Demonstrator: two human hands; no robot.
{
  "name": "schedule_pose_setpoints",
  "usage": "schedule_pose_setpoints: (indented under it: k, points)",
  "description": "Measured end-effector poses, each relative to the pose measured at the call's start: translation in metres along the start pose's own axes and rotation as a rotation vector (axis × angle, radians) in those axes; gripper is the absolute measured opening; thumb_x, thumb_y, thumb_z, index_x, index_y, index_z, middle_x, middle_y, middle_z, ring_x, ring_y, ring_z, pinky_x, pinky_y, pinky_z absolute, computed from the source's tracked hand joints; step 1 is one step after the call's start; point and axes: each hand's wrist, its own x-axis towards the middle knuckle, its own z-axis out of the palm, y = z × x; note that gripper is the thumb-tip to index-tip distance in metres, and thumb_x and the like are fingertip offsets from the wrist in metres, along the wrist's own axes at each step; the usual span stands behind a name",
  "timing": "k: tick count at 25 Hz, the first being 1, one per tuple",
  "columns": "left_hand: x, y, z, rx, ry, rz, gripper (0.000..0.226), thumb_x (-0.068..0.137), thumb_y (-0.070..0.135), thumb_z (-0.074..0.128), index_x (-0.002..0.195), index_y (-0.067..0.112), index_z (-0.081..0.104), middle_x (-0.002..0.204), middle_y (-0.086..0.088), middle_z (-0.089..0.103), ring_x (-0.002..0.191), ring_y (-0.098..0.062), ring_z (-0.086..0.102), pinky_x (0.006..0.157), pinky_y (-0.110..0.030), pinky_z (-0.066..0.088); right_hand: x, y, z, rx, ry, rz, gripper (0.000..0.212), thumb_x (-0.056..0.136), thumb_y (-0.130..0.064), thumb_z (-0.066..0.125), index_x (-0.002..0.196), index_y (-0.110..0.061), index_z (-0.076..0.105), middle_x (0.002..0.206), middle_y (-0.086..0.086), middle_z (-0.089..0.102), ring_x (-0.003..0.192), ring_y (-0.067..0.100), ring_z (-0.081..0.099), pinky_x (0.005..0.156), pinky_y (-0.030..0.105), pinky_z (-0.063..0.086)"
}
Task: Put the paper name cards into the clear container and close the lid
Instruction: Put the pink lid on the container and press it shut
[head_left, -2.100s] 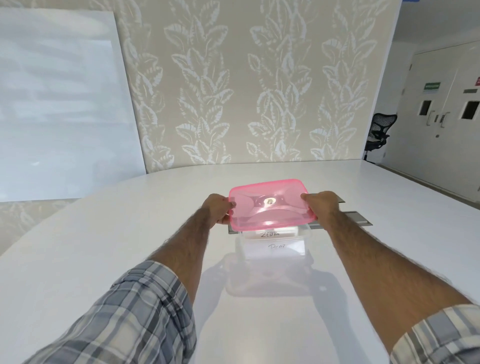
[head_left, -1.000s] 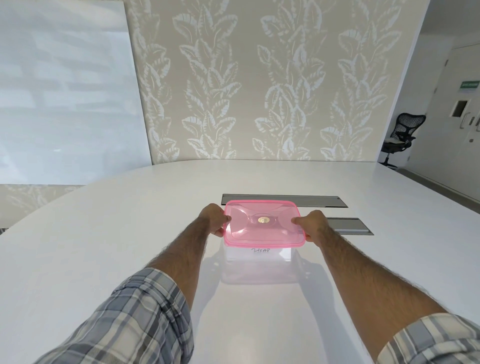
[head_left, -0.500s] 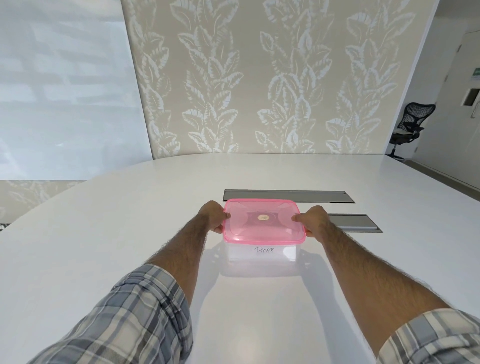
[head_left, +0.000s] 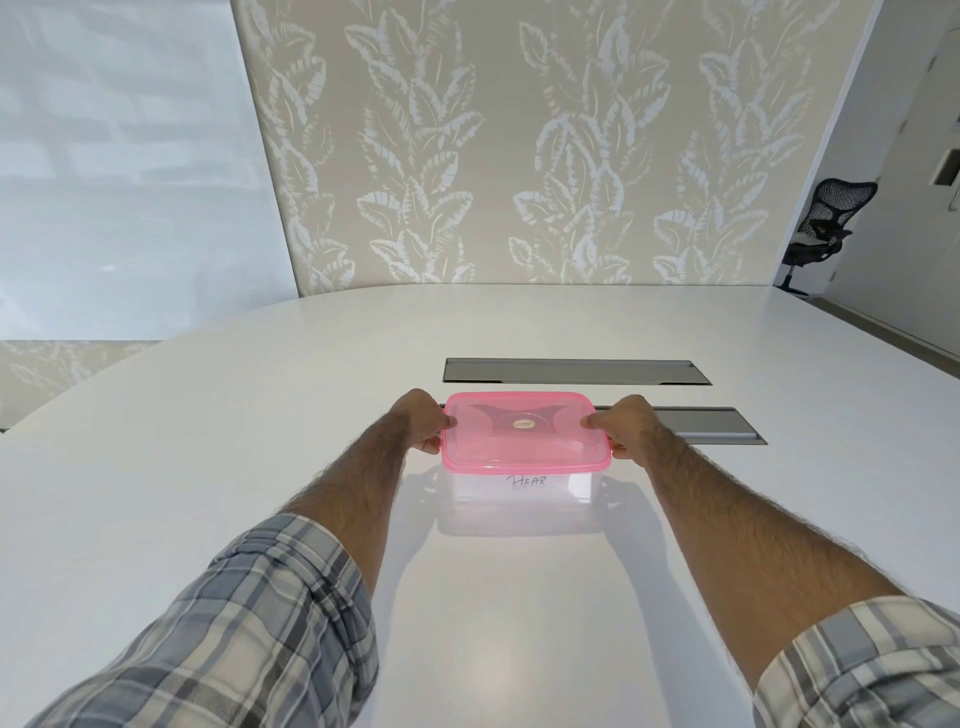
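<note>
At frame centre on the white table (head_left: 208, 467), the clear container (head_left: 519, 499) is sitting under the pink lid (head_left: 524, 434), the left hand (head_left: 418, 423) and right hand (head_left: 631, 428) gripping opposite lid edges, a handwritten name card (head_left: 525, 481) showing through its near wall.

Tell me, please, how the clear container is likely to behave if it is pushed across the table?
The clear container would probably slide easily, since the white table looks smooth and glossy. It likely feels light, holding only paper cards. Being low and wide under the pink lid, it seems unlikely to tip.
</note>
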Motion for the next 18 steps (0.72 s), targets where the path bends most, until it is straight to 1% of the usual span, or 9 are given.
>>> schedule_pose_setpoints:
  k: [2, 4, 6, 8, 10, 12, 14, 16, 18]
  points:
    - [-0.001, -0.001, 0.000, -0.010, -0.009, -0.002, 0.027, 0.096, 0.008, 0.064, 0.113, -0.013, 0.061, 0.075, -0.011, 0.060, 0.056, -0.022, 0.059, 0.068, -0.036, 0.059, 0.000, 0.000, -0.001, -0.006, -0.018, 0.009, 0.040, 0.071, -0.014, 0.082, 0.099, 0.008, 0.064, 0.092, 0.021, 0.068, 0.073, 0.028, 0.063, 0.069, 0.040, 0.057]
    - [-0.003, -0.003, -0.001, -0.026, -0.026, -0.001, 0.028, 0.096, 0.009, 0.064, 0.114, -0.013, 0.061, 0.076, -0.012, 0.061, 0.057, -0.022, 0.059, 0.069, -0.036, 0.059, 0.001, 0.000, -0.002, -0.002, -0.048, 0.031, 0.037, 0.073, -0.012, 0.081, 0.100, 0.008, 0.065, 0.085, 0.018, 0.064, 0.069, 0.026, 0.059, 0.061, 0.031, 0.051]
    - [-0.003, -0.005, -0.003, -0.036, -0.040, 0.005, 0.028, 0.095, 0.009, 0.065, 0.114, -0.011, 0.062, 0.079, -0.013, 0.061, 0.058, -0.021, 0.059, 0.069, -0.036, 0.059, 0.000, -0.001, -0.004, -0.013, -0.088, 0.056, 0.031, 0.074, -0.011, 0.079, 0.097, 0.005, 0.066, 0.080, 0.015, 0.059, 0.066, 0.024, 0.055, 0.058, 0.028, 0.046]
    - [-0.003, -0.006, -0.002, -0.027, -0.052, 0.008, 0.026, 0.095, 0.009, 0.065, 0.113, -0.009, 0.062, 0.081, -0.012, 0.060, 0.059, -0.020, 0.059, 0.068, -0.035, 0.059, 0.000, -0.002, -0.007, -0.047, -0.111, 0.064, 0.026, 0.075, -0.012, 0.079, 0.093, 0.001, 0.067, 0.079, 0.014, 0.059, 0.067, 0.025, 0.055, 0.060, 0.029, 0.048]
    - [-0.001, -0.006, 0.000, -0.008, -0.055, 0.003, 0.019, 0.096, 0.010, 0.063, 0.109, -0.003, 0.062, 0.079, -0.011, 0.058, 0.058, -0.020, 0.058, 0.066, -0.036, 0.058, -0.001, -0.003, -0.008, -0.068, -0.114, 0.057, 0.024, 0.076, -0.014, 0.079, 0.090, -0.001, 0.065, 0.079, 0.014, 0.059, 0.068, 0.025, 0.055, 0.062, 0.030, 0.049]
    - [0.001, -0.004, 0.002, 0.006, -0.042, -0.008, 0.010, 0.097, 0.010, 0.060, 0.103, 0.001, 0.060, 0.080, -0.011, 0.057, 0.059, -0.021, 0.057, 0.065, -0.036, 0.057, 0.001, -0.003, -0.006, -0.072, -0.093, 0.038, 0.024, 0.077, -0.015, 0.078, 0.087, -0.001, 0.063, 0.077, 0.013, 0.057, 0.064, 0.024, 0.053, 0.058, 0.029, 0.047]
    - [0.005, -0.003, 0.005, 0.012, -0.013, -0.012, 0.008, 0.097, 0.012, 0.058, 0.099, 0.004, 0.059, 0.082, -0.011, 0.057, 0.061, -0.022, 0.056, 0.063, -0.036, 0.055, 0.002, -0.001, -0.003, -0.057, -0.060, 0.016, 0.023, 0.078, -0.015, 0.077, 0.086, -0.002, 0.060, 0.074, 0.013, 0.055, 0.061, 0.023, 0.051, 0.056, 0.028, 0.046]
    - [0.008, -0.003, 0.011, 0.011, 0.051, 0.015, 0.009, 0.097, 0.015, 0.057, 0.099, 0.006, 0.058, 0.088, -0.011, 0.058, 0.070, -0.026, 0.056, 0.067, -0.035, 0.053, 0.004, 0.000, 0.000, -0.041, -0.030, -0.001, 0.025, 0.078, -0.015, 0.076, 0.089, 0.000, 0.061, 0.078, 0.015, 0.059, 0.065, 0.025, 0.056, 0.059, 0.033, 0.051]
    - [0.012, -0.002, 0.017, 0.023, 0.157, 0.085, 0.014, 0.096, 0.017, 0.058, 0.108, 0.010, 0.061, 0.103, -0.010, 0.059, 0.088, -0.029, 0.059, 0.078, -0.035, 0.052, 0.005, 0.000, 0.003, -0.030, -0.011, -0.003, 0.024, 0.079, -0.014, 0.075, 0.091, 0.002, 0.062, 0.088, 0.018, 0.066, 0.075, 0.030, 0.067, 0.067, 0.040, 0.058]
